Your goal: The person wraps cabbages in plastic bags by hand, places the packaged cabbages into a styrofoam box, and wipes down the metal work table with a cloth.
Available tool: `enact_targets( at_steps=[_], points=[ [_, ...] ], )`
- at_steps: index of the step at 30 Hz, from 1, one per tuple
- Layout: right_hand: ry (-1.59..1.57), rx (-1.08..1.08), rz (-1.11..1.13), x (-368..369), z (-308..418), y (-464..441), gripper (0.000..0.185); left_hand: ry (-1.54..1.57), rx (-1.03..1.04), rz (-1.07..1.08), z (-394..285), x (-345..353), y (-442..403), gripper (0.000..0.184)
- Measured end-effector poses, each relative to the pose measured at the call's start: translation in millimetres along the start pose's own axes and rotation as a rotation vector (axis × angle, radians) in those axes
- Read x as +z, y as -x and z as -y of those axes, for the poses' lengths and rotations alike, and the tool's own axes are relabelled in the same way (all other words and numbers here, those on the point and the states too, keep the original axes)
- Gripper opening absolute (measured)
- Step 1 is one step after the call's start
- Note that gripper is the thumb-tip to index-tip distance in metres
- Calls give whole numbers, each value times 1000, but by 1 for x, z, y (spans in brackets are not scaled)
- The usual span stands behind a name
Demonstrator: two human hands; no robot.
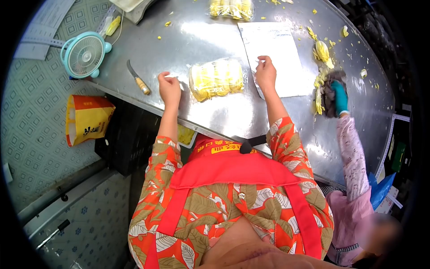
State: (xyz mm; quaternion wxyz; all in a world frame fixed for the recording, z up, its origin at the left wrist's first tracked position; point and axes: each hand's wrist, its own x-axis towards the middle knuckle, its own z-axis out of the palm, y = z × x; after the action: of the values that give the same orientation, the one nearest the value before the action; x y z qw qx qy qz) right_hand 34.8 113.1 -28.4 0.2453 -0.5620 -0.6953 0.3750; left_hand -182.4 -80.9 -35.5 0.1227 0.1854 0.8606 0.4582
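A block of pale yellow leafy vegetables, like small cabbage hearts (pixel 216 79), lies in clear plastic film on the metal table in front of me. On its left side, my left hand (pixel 169 89) is raised with curled fingers; a faint edge of film shows by the fingertips. To the right of the pack, my right hand (pixel 266 72) is closed in a pinch, with thin clear film hanging beside it. Neither hand touches the vegetables themselves. My right hand is over the near left edge of a white sheet (pixel 277 58).
A curved knife with a wooden handle (pixel 142 85) lies left of my left hand. Near the table edge stands a turquoise fan (pixel 86 54). On the right, a co-worker's teal-gloved hand (pixel 339 96) presses a dark cloth (pixel 330 101) beside leaf scraps. Another wrapped pack (pixel 231 9) sits at the back.
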Motion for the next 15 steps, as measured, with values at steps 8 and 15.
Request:
enact_targets(
  at_steps=[8, 15],
  points=[
    [359, -789, 151, 35, 49, 32, 48, -383, 773, 171, -58, 34, 34, 53],
    [447, -710, 222, 33, 14, 56, 66, -503, 778, 319, -29, 35, 50, 59]
  ],
)
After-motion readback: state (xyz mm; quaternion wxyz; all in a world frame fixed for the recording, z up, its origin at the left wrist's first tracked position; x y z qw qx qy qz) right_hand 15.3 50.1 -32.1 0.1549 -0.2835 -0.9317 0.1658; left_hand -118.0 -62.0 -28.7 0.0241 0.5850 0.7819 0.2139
